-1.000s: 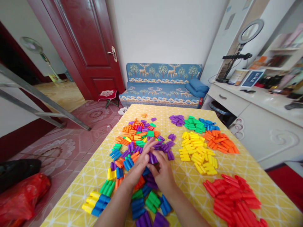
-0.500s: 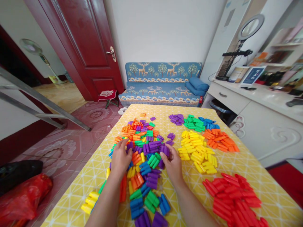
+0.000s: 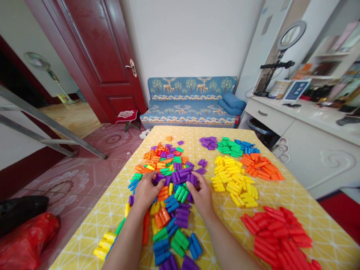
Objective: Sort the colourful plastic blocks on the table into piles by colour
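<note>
A mixed heap of ridged plastic building blocks, each like several tubes joined side by side, spreads over the table's left and middle. My left hand (image 3: 146, 190) is at the heap's left side, thumb and fingers curled around a purple block (image 3: 159, 177) that they partly hide. Across from it, my right hand (image 3: 203, 195) pinches another purple block (image 3: 192, 180) between thumb and forefinger. Between the hands lie more purple blocks (image 3: 180, 174), a green block (image 3: 181, 192) and a blue block (image 3: 171, 203). Orange blocks (image 3: 162, 218) lie nearer me.
Sorted piles stand to the right: yellow (image 3: 231, 178), red (image 3: 281, 236), orange (image 3: 261, 167), green (image 3: 230, 147), blue (image 3: 246, 146) and purple (image 3: 208, 143). A yellow patterned cloth (image 3: 225, 228) covers the table. Behind it is a blue sofa (image 3: 191, 107); a white cabinet (image 3: 317, 150) stands right.
My hands, close together over the heap a second ago, have moved apart to its two sides. Since then the left has shifted slightly right, with a purple block now between its fingers.
</note>
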A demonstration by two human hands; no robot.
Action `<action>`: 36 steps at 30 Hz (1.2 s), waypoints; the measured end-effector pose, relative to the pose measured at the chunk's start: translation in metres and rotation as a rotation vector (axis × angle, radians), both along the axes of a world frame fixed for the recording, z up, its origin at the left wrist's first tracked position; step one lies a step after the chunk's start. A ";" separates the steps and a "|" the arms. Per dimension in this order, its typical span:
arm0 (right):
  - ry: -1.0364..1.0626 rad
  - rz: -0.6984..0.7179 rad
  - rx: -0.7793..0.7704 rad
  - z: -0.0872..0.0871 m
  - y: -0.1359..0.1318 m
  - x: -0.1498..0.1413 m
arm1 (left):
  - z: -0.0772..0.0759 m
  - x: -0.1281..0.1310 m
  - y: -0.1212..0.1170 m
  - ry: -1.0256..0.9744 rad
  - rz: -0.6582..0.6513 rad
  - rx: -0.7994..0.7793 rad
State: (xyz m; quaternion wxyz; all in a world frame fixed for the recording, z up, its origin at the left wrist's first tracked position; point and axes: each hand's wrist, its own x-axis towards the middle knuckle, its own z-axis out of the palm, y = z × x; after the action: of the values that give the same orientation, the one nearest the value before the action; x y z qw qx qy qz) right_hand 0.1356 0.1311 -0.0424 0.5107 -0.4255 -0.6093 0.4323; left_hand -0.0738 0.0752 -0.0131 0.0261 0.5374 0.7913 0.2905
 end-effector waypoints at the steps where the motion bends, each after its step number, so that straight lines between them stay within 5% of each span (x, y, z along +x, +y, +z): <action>1: 0.001 -0.003 0.005 0.000 0.000 -0.001 | 0.000 0.000 0.000 -0.001 0.002 0.001; 36: -0.115 0.018 0.027 -0.002 0.002 -0.003 | 0.003 0.003 -0.001 0.003 0.003 -0.037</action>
State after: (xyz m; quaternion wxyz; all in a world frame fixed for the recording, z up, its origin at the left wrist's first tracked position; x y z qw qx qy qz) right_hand 0.1330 0.1336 -0.0441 0.4768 -0.4371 -0.6472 0.4036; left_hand -0.0705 0.0737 -0.0104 0.0346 0.5361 0.7973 0.2751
